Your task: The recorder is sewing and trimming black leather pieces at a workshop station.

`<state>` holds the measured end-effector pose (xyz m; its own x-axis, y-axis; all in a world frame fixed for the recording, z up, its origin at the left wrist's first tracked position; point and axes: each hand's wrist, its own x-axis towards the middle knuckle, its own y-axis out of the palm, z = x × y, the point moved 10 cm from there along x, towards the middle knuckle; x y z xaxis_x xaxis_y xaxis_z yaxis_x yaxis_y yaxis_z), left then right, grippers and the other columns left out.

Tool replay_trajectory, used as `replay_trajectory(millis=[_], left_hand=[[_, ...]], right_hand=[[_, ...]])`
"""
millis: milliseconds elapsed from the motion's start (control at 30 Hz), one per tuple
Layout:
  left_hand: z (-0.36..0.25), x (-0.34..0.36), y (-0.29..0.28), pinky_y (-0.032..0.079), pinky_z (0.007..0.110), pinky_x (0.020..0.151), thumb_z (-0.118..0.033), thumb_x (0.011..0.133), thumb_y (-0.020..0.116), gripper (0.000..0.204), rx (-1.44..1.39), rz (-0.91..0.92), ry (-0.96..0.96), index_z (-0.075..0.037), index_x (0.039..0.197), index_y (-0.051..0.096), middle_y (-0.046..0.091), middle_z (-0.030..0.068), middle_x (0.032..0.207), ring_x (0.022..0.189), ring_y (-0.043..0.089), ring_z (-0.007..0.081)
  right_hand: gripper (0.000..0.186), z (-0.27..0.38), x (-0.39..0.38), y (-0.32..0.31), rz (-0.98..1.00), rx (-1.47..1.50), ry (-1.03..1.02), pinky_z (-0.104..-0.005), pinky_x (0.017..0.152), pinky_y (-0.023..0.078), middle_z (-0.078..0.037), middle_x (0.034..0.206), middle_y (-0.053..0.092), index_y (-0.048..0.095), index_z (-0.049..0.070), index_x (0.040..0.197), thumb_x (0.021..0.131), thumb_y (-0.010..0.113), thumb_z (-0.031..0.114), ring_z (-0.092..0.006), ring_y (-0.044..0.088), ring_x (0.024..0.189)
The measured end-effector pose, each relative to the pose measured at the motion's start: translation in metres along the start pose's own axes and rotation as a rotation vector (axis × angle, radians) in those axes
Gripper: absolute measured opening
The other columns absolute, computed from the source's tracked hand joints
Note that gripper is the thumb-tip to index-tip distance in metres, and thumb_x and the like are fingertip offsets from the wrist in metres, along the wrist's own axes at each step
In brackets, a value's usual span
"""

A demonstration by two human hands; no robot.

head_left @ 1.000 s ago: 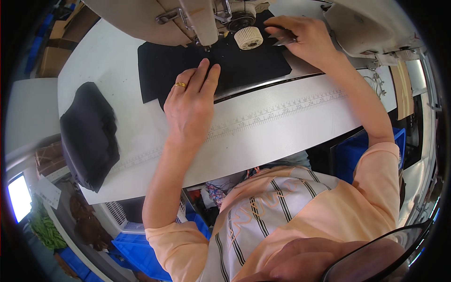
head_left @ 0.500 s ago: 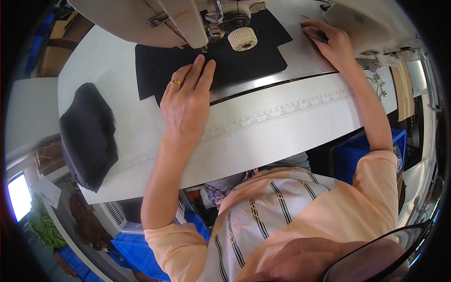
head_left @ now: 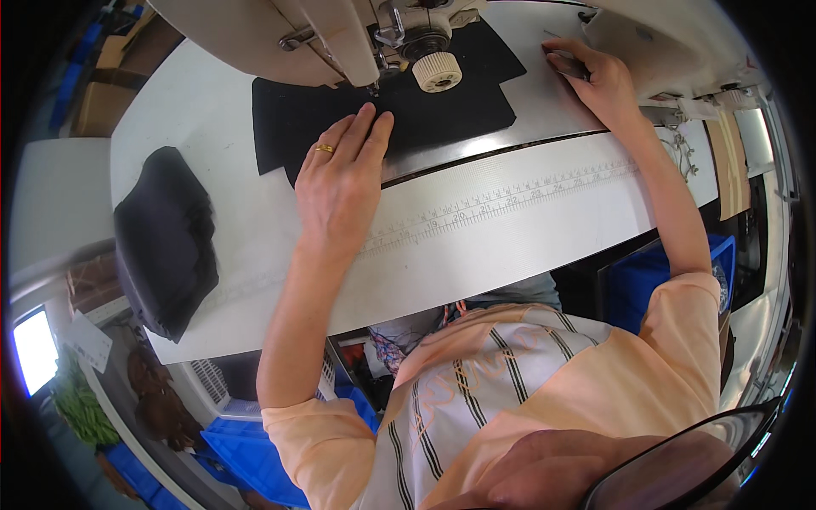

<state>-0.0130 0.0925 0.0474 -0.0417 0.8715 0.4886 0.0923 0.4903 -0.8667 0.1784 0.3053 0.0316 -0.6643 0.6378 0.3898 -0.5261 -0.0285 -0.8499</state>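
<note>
A flat piece of black fabric with a stepped outline lies under the head of a sewing machine. My left hand, wearing a gold ring, rests on its near edge with fingers stretched out, the fingertips just short of the needle area. To the right of the fabric, my right hand is closed over the metal bed, holding a small grey metal tool. Its kind is mostly hidden by my fingers. Another folded black piece sits at the table's left end.
A printed ruler scale runs along the white table. The machine's white dial hangs above the fabric. Blue crates stand below the table at left and right. Several small metal parts lie beyond my right forearm.
The view has shifted slightly. My left hand stays on the fabric with little movement. A thin tip that showed beyond my right fingers is no longer visible.
</note>
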Motion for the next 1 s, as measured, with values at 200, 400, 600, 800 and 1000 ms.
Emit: replay_trajectory(millis=[200,400,600,800,1000], left_hand=[[-0.001,0.000,0.000,0.050,0.032,0.087,0.000,0.071,0.064,0.040,-0.031,-0.033,0.002,-0.008,0.110,0.066,0.066,0.0055,0.114,0.104,0.061,0.0215],[-0.009,-0.003,-0.008,0.050,0.033,0.087,-0.002,0.073,0.060,0.036,-0.021,0.031,0.064,-0.003,0.109,0.065,0.066,0.0097,0.113,0.108,0.061,0.0246],[-0.051,-0.090,-0.067,0.051,0.033,0.080,-0.003,0.075,0.059,0.035,0.082,0.299,0.037,0.004,0.109,0.064,0.064,0.0178,0.115,0.104,0.063,0.0274],[-0.017,-0.155,-0.082,0.046,0.037,0.092,-0.014,0.075,0.074,0.039,-0.567,0.376,-0.471,-0.002,0.110,0.065,0.065,0.0109,0.116,0.114,0.057,0.0294],[0.048,-0.112,-0.059,0.046,0.028,0.068,-0.008,0.076,0.071,0.016,-0.707,0.265,-0.756,-0.001,0.089,0.065,0.064,0.0073,0.081,0.072,0.061,0.0179]], right_hand=[[0.030,-0.001,0.000,0.000,-0.007,-0.020,-0.020,-0.0351,0.064,0.050,-0.009,0.080,0.068,0.065,0.019,0.110,0.080,0.062,0.015,-0.0260,0.063,0.068],[0.030,-0.003,0.001,-0.001,0.014,-0.005,0.002,-0.0351,0.065,0.051,-0.008,0.083,0.069,0.066,0.019,0.110,0.080,0.064,0.016,-0.0259,0.064,0.069],[0.023,-0.007,0.002,-0.001,-0.028,-0.003,-0.034,-0.0321,0.067,0.052,-0.008,0.089,0.070,0.068,0.017,0.108,0.086,0.064,0.022,-0.0242,0.066,0.072],[0.024,0.002,0.002,-0.012,-0.107,0.084,-0.087,-0.0278,0.064,0.049,-0.008,0.087,0.069,0.067,0.014,0.111,0.090,0.061,0.024,-0.0174,0.060,0.063],[0.038,0.069,-0.036,-0.010,0.074,0.173,-0.025,-0.0252,0.064,0.047,-0.004,0.078,0.062,0.063,0.009,0.113,0.084,0.069,0.033,-0.0118,0.054,0.068]])
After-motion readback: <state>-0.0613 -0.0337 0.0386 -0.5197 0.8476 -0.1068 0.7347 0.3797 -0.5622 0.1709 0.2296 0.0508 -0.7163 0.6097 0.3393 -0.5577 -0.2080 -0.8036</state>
